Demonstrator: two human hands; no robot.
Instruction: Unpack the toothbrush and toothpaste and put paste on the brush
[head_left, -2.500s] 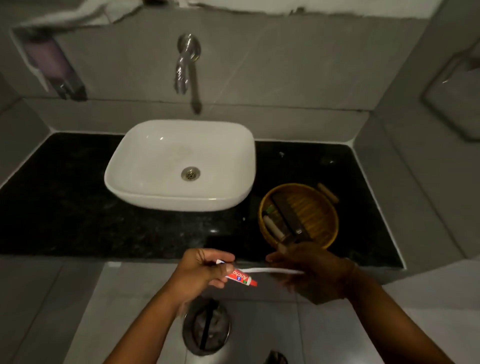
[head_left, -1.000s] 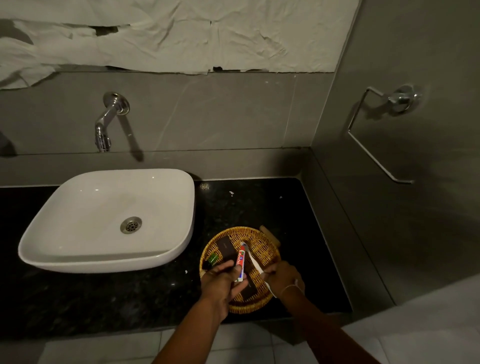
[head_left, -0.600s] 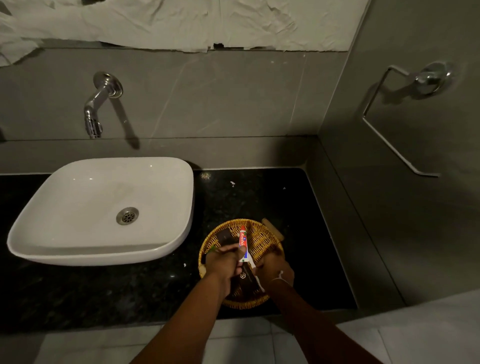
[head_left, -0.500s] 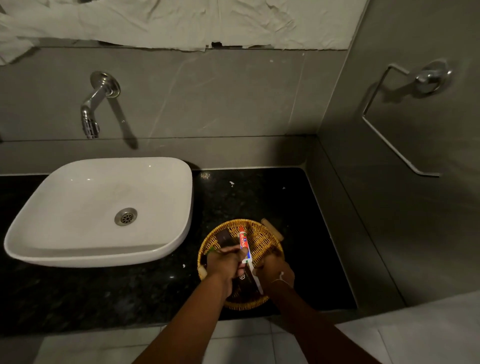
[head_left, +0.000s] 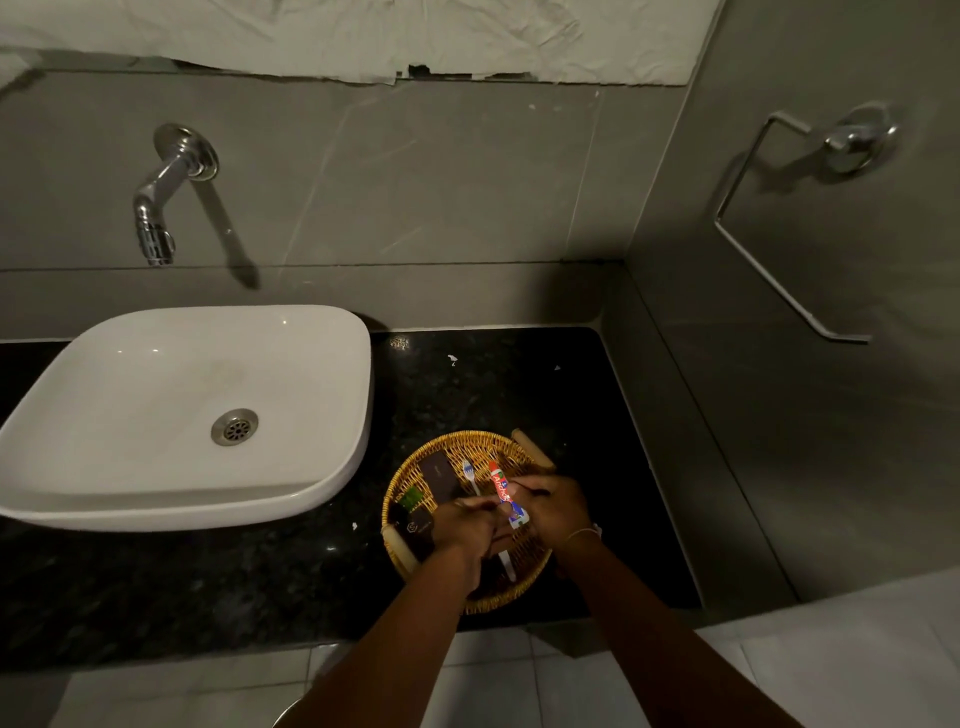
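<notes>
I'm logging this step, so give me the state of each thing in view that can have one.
Toothbrush: unpacked, bristle head pointing away over the basket, handle under the hands.
Toothpaste tube: out of its box, between the hands; whether the cap is on, cannot tell.
Left hand: closed around the brush.
Right hand: fingers on the tube.
Wicker basket: on the counter, holding dark packets.
Faucet: no water running.
Sink: empty.
Towel ring: empty.

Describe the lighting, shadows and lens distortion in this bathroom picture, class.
Head view: dim, warm light overall; the tap casts a dark slanted shadow on the wall tiles; small highlights glint on the white basin; the black counter is nearly featureless. Head view: wide-angle bending curves the wall edges. Head view: the toothpaste tube label stays readable over the wicker basket.
</notes>
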